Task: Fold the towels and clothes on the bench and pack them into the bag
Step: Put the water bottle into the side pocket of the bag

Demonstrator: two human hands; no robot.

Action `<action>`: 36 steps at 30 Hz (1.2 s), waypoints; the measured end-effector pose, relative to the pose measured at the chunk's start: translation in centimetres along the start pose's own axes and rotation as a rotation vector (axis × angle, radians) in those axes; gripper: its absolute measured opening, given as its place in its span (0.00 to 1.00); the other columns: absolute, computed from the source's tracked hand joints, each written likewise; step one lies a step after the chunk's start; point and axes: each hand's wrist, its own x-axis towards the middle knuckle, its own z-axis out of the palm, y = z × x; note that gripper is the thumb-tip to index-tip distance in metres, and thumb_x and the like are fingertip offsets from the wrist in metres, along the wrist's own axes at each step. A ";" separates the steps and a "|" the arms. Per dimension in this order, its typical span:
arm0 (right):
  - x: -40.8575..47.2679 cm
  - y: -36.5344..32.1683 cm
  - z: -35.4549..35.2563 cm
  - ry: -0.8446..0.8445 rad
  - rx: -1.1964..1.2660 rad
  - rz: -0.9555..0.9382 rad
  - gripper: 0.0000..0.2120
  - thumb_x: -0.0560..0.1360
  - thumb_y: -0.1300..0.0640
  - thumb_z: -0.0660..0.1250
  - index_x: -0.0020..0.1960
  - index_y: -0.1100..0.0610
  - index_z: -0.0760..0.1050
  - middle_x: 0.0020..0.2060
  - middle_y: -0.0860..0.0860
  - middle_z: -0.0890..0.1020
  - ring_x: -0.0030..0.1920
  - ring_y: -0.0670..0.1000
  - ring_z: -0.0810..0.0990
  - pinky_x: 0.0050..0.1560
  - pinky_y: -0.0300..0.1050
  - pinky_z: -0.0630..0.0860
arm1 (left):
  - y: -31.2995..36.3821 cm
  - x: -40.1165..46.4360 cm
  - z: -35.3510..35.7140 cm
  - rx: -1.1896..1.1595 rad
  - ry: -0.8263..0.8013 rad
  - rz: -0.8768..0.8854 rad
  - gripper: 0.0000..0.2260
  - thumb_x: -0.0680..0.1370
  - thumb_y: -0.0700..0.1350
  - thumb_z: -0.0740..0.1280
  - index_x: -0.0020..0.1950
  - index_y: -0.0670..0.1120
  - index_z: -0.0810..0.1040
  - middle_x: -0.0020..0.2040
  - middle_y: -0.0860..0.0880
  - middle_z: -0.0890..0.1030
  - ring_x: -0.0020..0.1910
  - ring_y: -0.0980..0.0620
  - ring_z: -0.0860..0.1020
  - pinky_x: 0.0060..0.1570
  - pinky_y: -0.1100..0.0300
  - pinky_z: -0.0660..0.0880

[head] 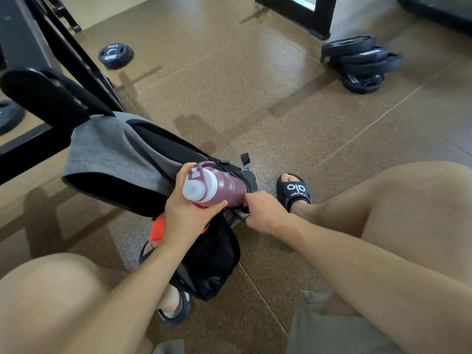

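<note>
A grey and black backpack [120, 159] lies on the floor between my legs, its top leaning against the bench frame. My left hand [184, 215] grips a purple water bottle [222, 187] with a white cap, held on its side. The bottle's base sits in the bag's side pocket [249, 181]. My right hand [263, 210] pinches the pocket's edge just below the bottle. Orange cloth [157, 229] shows at the bag's opening under my left wrist. No towels are in view.
A black bench pad and frame [43, 98] stand at the left. A stack of weight plates [362, 62] lies at the back right, a single plate [116, 55] at the back left. My feet wear black slides [295, 191] beside the bag.
</note>
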 end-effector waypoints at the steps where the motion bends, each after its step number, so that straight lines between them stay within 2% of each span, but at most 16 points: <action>1: 0.0 0.0 0.0 -0.001 0.007 0.000 0.12 0.69 0.60 0.66 0.52 0.61 0.77 0.48 0.60 0.82 0.50 0.64 0.81 0.48 0.54 0.80 | -0.1 0.0 0.1 0.002 0.005 -0.006 0.42 0.61 0.43 0.85 0.67 0.62 0.67 0.55 0.74 0.76 0.54 0.73 0.76 0.53 0.78 0.69; 3: -0.1 0.1 0.1 0.003 0.033 0.008 0.11 0.70 0.59 0.67 0.51 0.61 0.78 0.47 0.59 0.83 0.50 0.64 0.81 0.49 0.55 0.80 | 0.3 0.3 -0.1 0.019 -0.030 -0.024 0.42 0.61 0.45 0.85 0.66 0.64 0.66 0.55 0.75 0.75 0.54 0.73 0.75 0.53 0.76 0.71; 5: -0.2 0.3 0.1 0.009 0.079 0.029 0.09 0.71 0.55 0.68 0.48 0.60 0.79 0.44 0.58 0.83 0.49 0.63 0.81 0.48 0.54 0.80 | 1.1 0.7 -1.2 0.049 -0.148 -0.051 0.42 0.60 0.48 0.85 0.66 0.65 0.65 0.56 0.73 0.76 0.56 0.72 0.75 0.57 0.70 0.74; 8: -0.5 0.2 0.0 0.015 0.096 0.041 0.09 0.72 0.54 0.68 0.47 0.59 0.80 0.44 0.58 0.83 0.49 0.63 0.80 0.47 0.51 0.79 | 2.8 1.2 -3.5 0.140 -0.316 0.009 0.43 0.64 0.57 0.82 0.74 0.61 0.63 0.62 0.67 0.74 0.60 0.69 0.73 0.61 0.68 0.71; 10: -0.7 -0.1 0.0 0.006 0.082 0.039 0.08 0.70 0.58 0.67 0.47 0.59 0.81 0.44 0.59 0.83 0.49 0.63 0.81 0.48 0.52 0.80 | 3.6 1.2 -4.1 0.248 -0.273 0.086 0.36 0.71 0.64 0.73 0.74 0.58 0.63 0.65 0.59 0.74 0.63 0.60 0.74 0.62 0.59 0.73; 12: -0.8 -0.2 0.1 -0.006 0.078 0.040 0.07 0.68 0.60 0.65 0.45 0.60 0.80 0.42 0.59 0.83 0.47 0.64 0.81 0.46 0.52 0.80 | 4.1 1.0 -3.8 0.381 -0.215 0.174 0.31 0.74 0.67 0.63 0.73 0.55 0.66 0.66 0.55 0.73 0.63 0.53 0.75 0.58 0.50 0.76; 15: -1.1 -0.1 0.2 -0.011 0.080 0.045 0.08 0.67 0.60 0.64 0.44 0.58 0.80 0.42 0.58 0.83 0.47 0.65 0.81 0.45 0.52 0.80 | 3.9 0.7 -2.6 0.407 -0.215 0.232 0.31 0.75 0.67 0.60 0.72 0.51 0.68 0.67 0.54 0.72 0.62 0.52 0.75 0.52 0.49 0.78; 17: -1.3 -0.2 0.3 -0.025 0.101 0.051 0.11 0.66 0.62 0.63 0.46 0.59 0.81 0.43 0.58 0.83 0.48 0.64 0.81 0.47 0.53 0.81 | 3.6 0.8 -2.9 0.414 -0.201 0.252 0.30 0.75 0.67 0.60 0.73 0.52 0.67 0.67 0.54 0.72 0.62 0.53 0.76 0.50 0.50 0.79; 20: -1.2 -0.2 0.0 -0.012 0.140 0.050 0.13 0.65 0.62 0.62 0.46 0.58 0.81 0.43 0.57 0.84 0.48 0.63 0.82 0.48 0.53 0.81 | 3.1 1.1 -3.8 0.562 -0.137 0.372 0.28 0.76 0.65 0.62 0.70 0.49 0.71 0.65 0.53 0.76 0.55 0.47 0.82 0.42 0.50 0.81; 22: -1.1 0.3 -0.4 0.010 0.168 0.058 0.14 0.65 0.63 0.62 0.46 0.57 0.82 0.44 0.56 0.85 0.49 0.61 0.82 0.50 0.53 0.81 | 1.9 0.8 -3.9 0.759 -0.197 0.514 0.24 0.76 0.64 0.61 0.63 0.47 0.73 0.60 0.50 0.78 0.49 0.46 0.83 0.36 0.52 0.80; 24: -1.3 0.5 -0.7 0.025 0.155 0.050 0.13 0.68 0.63 0.64 0.48 0.55 0.83 0.45 0.55 0.85 0.49 0.59 0.82 0.51 0.52 0.81 | 0.0 0.1 -3.4 0.906 -0.289 0.619 0.24 0.77 0.63 0.61 0.61 0.46 0.72 0.58 0.46 0.77 0.46 0.45 0.82 0.33 0.53 0.79; 26: -1.4 0.4 -0.7 0.040 0.132 0.026 0.09 0.69 0.61 0.67 0.46 0.55 0.83 0.42 0.54 0.85 0.47 0.59 0.82 0.49 0.52 0.81 | -1.3 0.2 -2.4 0.928 -0.285 0.605 0.26 0.77 0.61 0.62 0.66 0.43 0.71 0.61 0.43 0.77 0.47 0.45 0.81 0.32 0.51 0.80; 28: -1.5 0.3 -0.6 0.048 0.123 0.022 0.05 0.69 0.57 0.70 0.45 0.54 0.82 0.41 0.53 0.84 0.46 0.59 0.83 0.47 0.52 0.82 | -1.5 0.8 -0.8 0.944 -0.259 0.595 0.25 0.77 0.59 0.64 0.65 0.42 0.72 0.62 0.41 0.77 0.45 0.44 0.81 0.31 0.51 0.81; 32: -2.0 -0.2 -0.6 0.036 0.086 -0.018 0.08 0.70 0.57 0.69 0.48 0.56 0.80 0.45 0.56 0.84 0.48 0.61 0.82 0.48 0.52 0.81 | -0.9 1.0 2.0 0.984 -0.319 0.555 0.22 0.69 0.54 0.75 0.55 0.40 0.78 0.58 0.40 0.79 0.41 0.42 0.81 0.25 0.53 0.76; 36: -2.0 -0.2 -0.3 0.012 0.126 0.007 0.10 0.70 0.59 0.66 0.50 0.55 0.81 0.47 0.56 0.84 0.50 0.61 0.82 0.50 0.53 0.80 | -0.7 1.8 3.5 0.991 -0.400 0.478 0.23 0.68 0.54 0.78 0.54 0.42 0.77 0.56 0.42 0.79 0.42 0.43 0.81 0.25 0.51 0.76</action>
